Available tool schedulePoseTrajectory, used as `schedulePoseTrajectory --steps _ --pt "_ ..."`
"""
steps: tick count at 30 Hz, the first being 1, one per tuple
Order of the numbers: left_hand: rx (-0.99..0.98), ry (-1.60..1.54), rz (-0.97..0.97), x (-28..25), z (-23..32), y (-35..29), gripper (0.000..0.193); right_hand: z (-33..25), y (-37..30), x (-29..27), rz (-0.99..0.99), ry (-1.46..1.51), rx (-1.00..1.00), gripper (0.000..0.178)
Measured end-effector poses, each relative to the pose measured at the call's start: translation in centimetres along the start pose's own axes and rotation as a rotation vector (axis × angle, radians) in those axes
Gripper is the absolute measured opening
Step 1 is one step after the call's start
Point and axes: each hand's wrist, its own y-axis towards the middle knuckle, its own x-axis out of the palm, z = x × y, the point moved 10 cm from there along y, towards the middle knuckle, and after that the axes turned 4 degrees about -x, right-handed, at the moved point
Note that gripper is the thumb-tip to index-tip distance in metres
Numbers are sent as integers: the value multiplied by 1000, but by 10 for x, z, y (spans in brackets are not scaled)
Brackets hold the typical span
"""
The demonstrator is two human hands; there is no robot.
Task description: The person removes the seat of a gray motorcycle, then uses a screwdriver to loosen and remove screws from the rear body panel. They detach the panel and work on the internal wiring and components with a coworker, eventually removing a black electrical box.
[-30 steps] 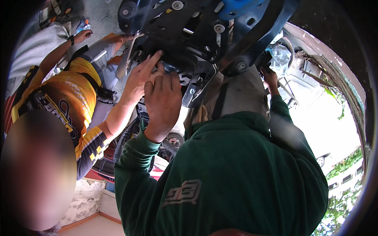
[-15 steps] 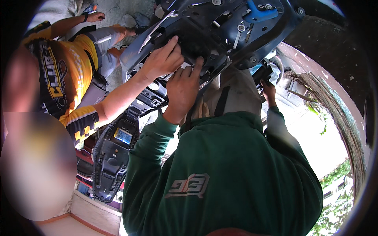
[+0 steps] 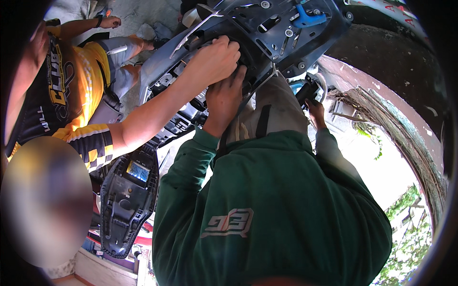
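Note:
My left hand (image 3: 225, 101) reaches up to the dark open panel (image 3: 248, 50) of a motorcycle's seat area. Its visible fingers are stretched out against the panel, their tips partly covered. Right above it, a co-worker's hand (image 3: 220, 58) with bent fingers presses into the same dark recess; whatever it touches there is hidden. Off to the right, my right hand (image 3: 315, 112) is closed round the lower end of a black rounded part (image 3: 307, 91) beside the motorcycle. A blue-handled piece (image 3: 307, 18) lies on the slotted dark plate above.
The motorcycle seat (image 3: 128, 202) hangs tipped open at left, underside showing. A co-worker in a yellow and black shirt (image 3: 90, 114) leans in from the left, one forearm crossing in front of the bike. A curved wall (image 3: 381, 95) with dried stems along it bounds the right side.
The co-worker's hand has moved right and deeper into the recess, now overlapping my left hand's fingers. My left index finger points less upright. The view has shifted slightly.

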Motion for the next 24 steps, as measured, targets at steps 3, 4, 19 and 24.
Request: schedulePoseTrajectory --steps 3,4,19,24 --pt "-9 -6 -36 11 0 -1 42 -2 1 1 8 84 -65 60" --pt "-8 -9 -33 13 0 -3 42 -3 1 -1 16 43 -85 60" --pt "53 -29 128 29 -12 -31 47 6 -48 -33 124 -47 -67 50" --pt "79 -71 134 31 -14 -34 50 18 -68 -42 132 -88 -86 52"
